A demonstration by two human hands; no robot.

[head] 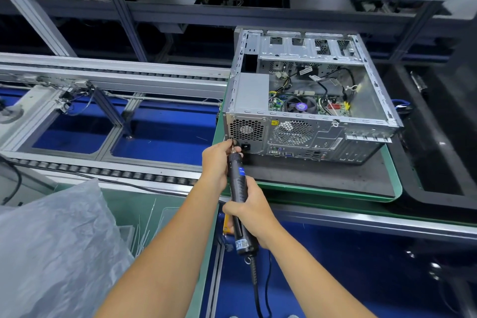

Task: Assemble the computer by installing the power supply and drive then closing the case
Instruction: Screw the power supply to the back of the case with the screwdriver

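Head view: an open computer case (309, 100) is seen lying on its side on a dark mat over a green-edged tray (335, 192), its side panel off and the rear face turned toward the person. A grey power supply (251, 91) is seated in the near left corner of the case, its fan grille showing at the rear face.

An electric screwdriver (238, 188) is grasped around its lower body by the right hand (251, 212), fingers wrapped about the handle. The tip is guided by the left hand (216, 160), whose fingertips are pinched around the bit end at the lower left corner of the power supply's rear plate. The screw itself is hidden by the fingers.

The step in hand is judged to be fastening the power supply to the case. The drive is not seen fitted, and the case is not yet closed. The next move is judged to call for the bit to be kept square in the screw head and pressed straight in, with the left fingers cleared before full speed is applied. Remaining corner screws are likely to be needed afterward.
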